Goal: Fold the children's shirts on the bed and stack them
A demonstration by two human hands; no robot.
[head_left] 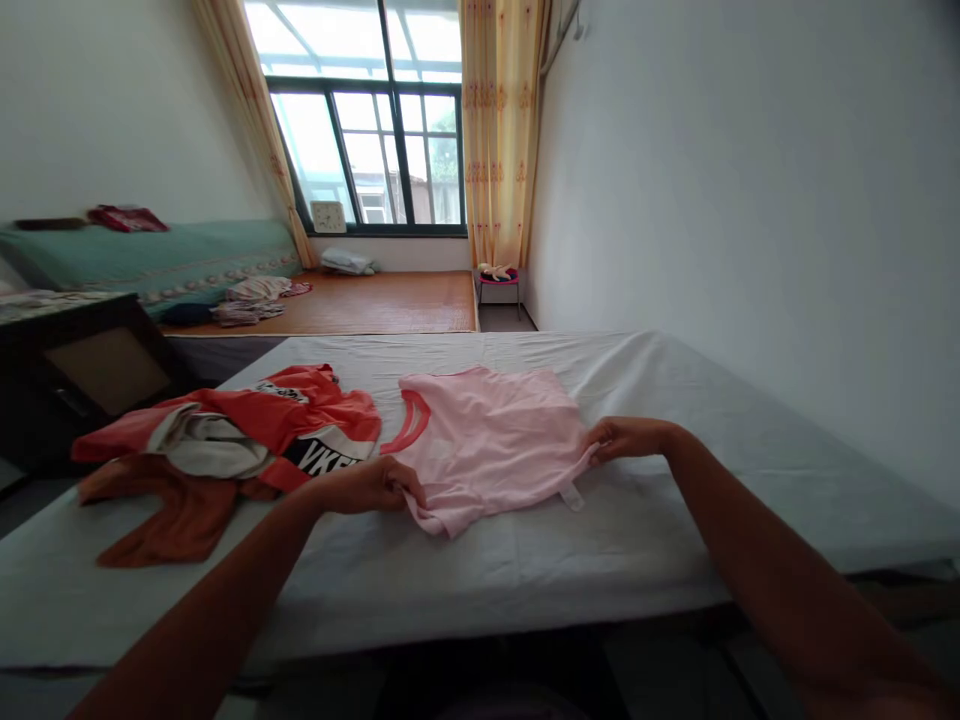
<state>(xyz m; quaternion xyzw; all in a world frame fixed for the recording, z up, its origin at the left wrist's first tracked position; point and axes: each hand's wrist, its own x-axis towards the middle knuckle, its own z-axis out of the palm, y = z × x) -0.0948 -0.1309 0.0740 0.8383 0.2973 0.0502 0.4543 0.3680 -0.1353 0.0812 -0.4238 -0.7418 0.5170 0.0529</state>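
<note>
Both bare forearms reach in from the lower edge, and between them lies a pink garment (491, 440) spread flat on a white sheet (675, 500) that covers the bed. At the garment's near left corner the left hand (371, 487) closes on the cloth, its fingers (401, 490) curled together and pinching the hem, so the fabric bunches just under the fingertips. On the opposite side the right hand (626, 437) grips the garment's right edge, fingers (600, 440) pressed together around a fold of pink cloth; a small white tab (572, 496) hangs from the hem just below and inside those fingertips. From the left fingers the garment stretches away and to the right, and its red-trimmed opening (409, 425) sits just beyond the left knuckles. Outside the left hand, touching the pink cloth's far left edge, lies a heap of red and orange clothes (247, 430) with a grey-white piece (202, 445) tucked into it and white lettering on a black band close to the left wrist. Well beyond both hands, past the bed, a woven mat (375, 300) covers a low platform under a window (375, 150) with yellow curtains (499, 130), and a small pink stool (499, 280) stands by the wall.
</note>
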